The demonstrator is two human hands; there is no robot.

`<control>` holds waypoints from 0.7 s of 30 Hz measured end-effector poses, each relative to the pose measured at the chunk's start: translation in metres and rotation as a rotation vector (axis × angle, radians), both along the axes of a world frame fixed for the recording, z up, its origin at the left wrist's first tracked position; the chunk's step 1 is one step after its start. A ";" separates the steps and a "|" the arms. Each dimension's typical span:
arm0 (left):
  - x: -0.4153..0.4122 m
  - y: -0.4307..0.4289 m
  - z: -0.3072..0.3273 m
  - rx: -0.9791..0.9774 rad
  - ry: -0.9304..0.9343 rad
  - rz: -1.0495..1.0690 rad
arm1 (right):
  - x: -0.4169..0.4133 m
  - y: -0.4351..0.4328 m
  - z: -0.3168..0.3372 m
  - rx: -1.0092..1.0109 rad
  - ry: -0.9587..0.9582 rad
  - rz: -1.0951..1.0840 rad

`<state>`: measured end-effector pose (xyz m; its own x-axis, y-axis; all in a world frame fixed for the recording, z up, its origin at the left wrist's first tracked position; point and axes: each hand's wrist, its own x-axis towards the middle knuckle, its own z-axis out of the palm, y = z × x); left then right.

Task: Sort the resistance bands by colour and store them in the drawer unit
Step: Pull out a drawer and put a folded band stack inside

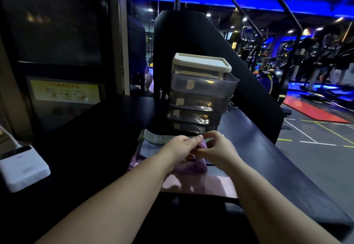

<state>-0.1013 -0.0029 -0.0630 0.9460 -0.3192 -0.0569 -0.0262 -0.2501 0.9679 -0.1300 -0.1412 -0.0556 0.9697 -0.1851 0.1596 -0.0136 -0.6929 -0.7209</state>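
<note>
Both left hand (179, 145) and right hand (217, 149) pinch purple band (200, 165) near drawer unit (201, 88).

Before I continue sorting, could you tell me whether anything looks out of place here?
The top drawer juts out past the drawer unit's cream lid, seemingly left partly open; nothing looks spilled or damaged.

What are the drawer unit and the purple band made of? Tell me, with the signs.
The drawer unit: likely plastic; smoky see-through drawers with glossy glints, matte cream top. The purple band: seemingly soft fabric, matte; it folds and bunches limply.
</note>
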 end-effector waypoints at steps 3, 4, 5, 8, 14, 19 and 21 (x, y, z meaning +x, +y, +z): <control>0.001 0.001 0.004 -0.050 0.051 -0.028 | -0.002 0.004 0.000 0.015 -0.005 0.013; 0.001 0.002 0.005 -0.061 0.065 -0.044 | -0.001 0.004 -0.001 0.020 -0.007 0.019; 0.001 0.002 0.006 -0.065 0.076 -0.056 | -0.001 0.005 -0.003 0.029 -0.008 0.023; 0.002 0.004 0.010 -0.038 0.122 -0.076 | 0.000 0.007 -0.009 0.050 -0.008 0.047; 0.007 0.011 0.014 0.058 0.196 0.007 | -0.002 0.010 -0.009 0.225 0.022 0.138; 0.013 0.019 0.009 0.126 0.139 0.024 | -0.002 0.008 -0.006 0.310 0.090 0.176; 0.015 0.021 0.008 0.176 0.106 0.045 | -0.001 0.007 -0.007 0.256 0.086 0.131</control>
<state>-0.0858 0.0183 -0.0552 0.9449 -0.2529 -0.2079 0.0883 -0.4145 0.9057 -0.1306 -0.1342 -0.0624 0.9959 -0.0815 0.0401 -0.0049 -0.4887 -0.8724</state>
